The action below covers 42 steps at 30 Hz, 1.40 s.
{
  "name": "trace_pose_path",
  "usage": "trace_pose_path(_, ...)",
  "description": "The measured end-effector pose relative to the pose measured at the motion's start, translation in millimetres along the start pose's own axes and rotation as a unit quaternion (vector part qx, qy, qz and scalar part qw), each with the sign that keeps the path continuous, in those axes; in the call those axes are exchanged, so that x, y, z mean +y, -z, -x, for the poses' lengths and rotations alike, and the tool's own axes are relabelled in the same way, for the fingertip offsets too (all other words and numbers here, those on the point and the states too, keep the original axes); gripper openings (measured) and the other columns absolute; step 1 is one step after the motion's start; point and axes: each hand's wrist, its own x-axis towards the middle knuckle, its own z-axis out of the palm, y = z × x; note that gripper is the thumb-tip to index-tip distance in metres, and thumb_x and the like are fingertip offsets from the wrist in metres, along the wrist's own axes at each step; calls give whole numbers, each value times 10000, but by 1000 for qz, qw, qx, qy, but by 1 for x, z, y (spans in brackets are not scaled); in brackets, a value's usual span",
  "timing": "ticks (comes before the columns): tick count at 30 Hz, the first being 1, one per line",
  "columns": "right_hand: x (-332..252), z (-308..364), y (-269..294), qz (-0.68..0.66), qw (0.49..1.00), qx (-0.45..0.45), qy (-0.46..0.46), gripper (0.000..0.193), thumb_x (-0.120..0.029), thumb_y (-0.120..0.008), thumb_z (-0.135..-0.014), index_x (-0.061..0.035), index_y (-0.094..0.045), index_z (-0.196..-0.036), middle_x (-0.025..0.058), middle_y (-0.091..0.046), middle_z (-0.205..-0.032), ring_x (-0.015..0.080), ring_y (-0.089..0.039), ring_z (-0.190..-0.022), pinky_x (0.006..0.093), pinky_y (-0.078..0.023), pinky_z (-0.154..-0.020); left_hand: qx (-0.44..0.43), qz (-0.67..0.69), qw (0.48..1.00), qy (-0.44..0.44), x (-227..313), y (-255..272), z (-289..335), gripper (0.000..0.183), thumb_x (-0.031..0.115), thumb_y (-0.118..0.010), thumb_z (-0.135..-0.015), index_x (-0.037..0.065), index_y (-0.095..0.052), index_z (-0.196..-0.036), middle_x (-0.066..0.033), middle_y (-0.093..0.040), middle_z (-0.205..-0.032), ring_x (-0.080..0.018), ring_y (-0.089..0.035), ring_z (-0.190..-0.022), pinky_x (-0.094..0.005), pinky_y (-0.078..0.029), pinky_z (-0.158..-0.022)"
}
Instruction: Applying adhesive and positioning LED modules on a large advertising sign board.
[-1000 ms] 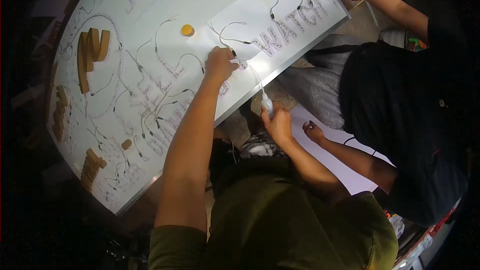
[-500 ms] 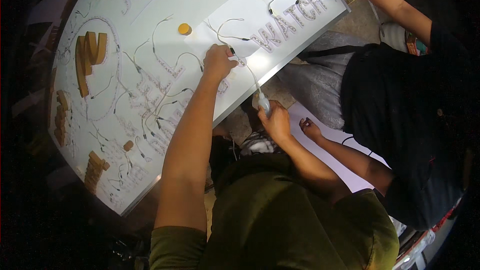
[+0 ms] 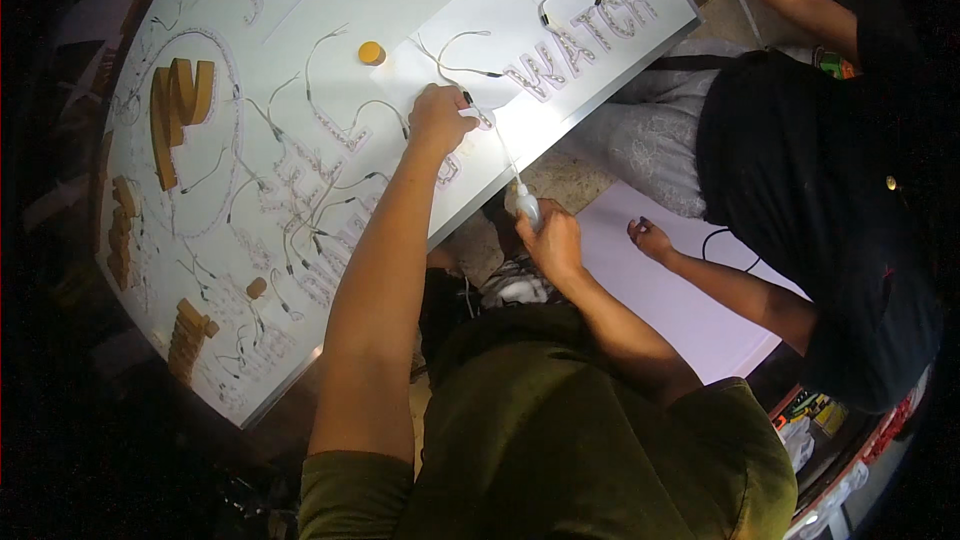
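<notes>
My left hand is closed at the near part of the white table, thumb and fingers pinching a small white letter piece with light dots on it. In my right hand, just off the table's near edge, is a white squeeze bottle. Its long thin nozzle slants up to the letter piece and appears to touch it. A dark-sleeved wire connector lies by my left fingertips.
Across the white tabletop lie clear letter shapes with lights and wires, gold letter blocks and a round yellow cap. A co-worker in black stands at the right, with a white panel below.
The co-worker has shifted right, and the hanging hand has moved right too, showing more of the white panel. My hands have barely moved; the nozzle stays at the letter piece.
</notes>
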Motion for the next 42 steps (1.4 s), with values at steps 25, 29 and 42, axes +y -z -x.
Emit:
trace_pose_path(25, -13, 11, -7, -7, 1000, -7, 12, 290, -258, -727, -881, 29, -697, -916, 270, -687, -916, 471, -672, -844, 533, -535, -748, 6, -7, 1000, -12, -3, 9, 9, 354, 205, -921, -694, 35, -737, -944, -162, -670, -1047, -312, -667, -994, -402, -543, -889)
trace_pose_path(29, -13, 11, -6, -14, 1000, -4, 12, 292, -260, -729, -879, 28, -705, -921, 275, -693, -912, 476, -676, -833, 536, -536, -744, -2, -5, 1000, -4, -4, 7, 7, 346, 200, -919, -690, 40, -735, -936, -159, -669, -1044, -311, -664, -993, -402, -541, -886)
trace_pose_path(42, -12, 15, 12, -24, 999, -17, -15, 299, -272, -734, -882, 11, -720, -977, 274, -705, -894, 470, -684, -830, 520, -545, -748, 16, -9, 1000, -16, -8, -1, 4, 328, 214, -911, -688, 49, -741, -915, -155, -669, -1013, -309, -665, -975, -404, -542, -873)
